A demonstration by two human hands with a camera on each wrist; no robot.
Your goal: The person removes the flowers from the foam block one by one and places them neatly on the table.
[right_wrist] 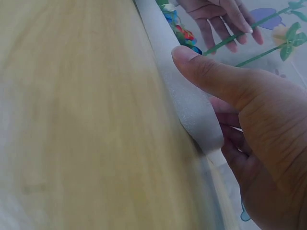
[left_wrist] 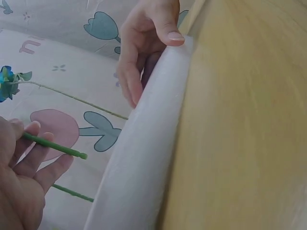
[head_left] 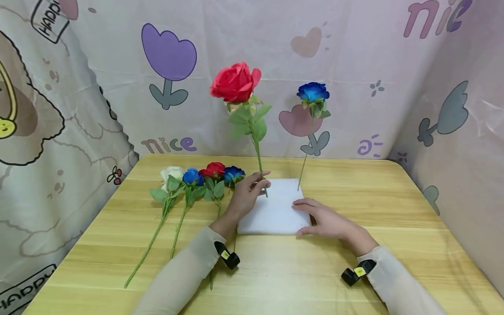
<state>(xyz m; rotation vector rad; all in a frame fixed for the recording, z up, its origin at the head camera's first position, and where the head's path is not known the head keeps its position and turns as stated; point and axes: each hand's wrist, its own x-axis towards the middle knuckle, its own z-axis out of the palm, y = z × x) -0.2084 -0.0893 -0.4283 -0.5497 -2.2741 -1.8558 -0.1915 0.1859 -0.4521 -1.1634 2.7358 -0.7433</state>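
My left hand [head_left: 245,197] pinches the green stem of a large red rose [head_left: 236,84], holding it upright over a white foam block [head_left: 271,216]. In the left wrist view the stem's cut lower end [left_wrist: 82,155] sticks out past the fingers, apart from the foam. My right hand [head_left: 328,221] grips the block's right front corner, thumb on the front side and fingers along the right. A blue rose [head_left: 313,92] stands in the block's far right part. Behind the red rose, a pale peach flower [right_wrist: 282,34] on a second stem shows in the right wrist view.
Left of the block lie a white rose [head_left: 172,174], a bright blue rose [head_left: 192,176], a red rose [head_left: 214,169] and a dark blue rose [head_left: 233,174], stems toward me. A printed curtain [head_left: 252,35] hangs behind the wooden table [head_left: 393,210].
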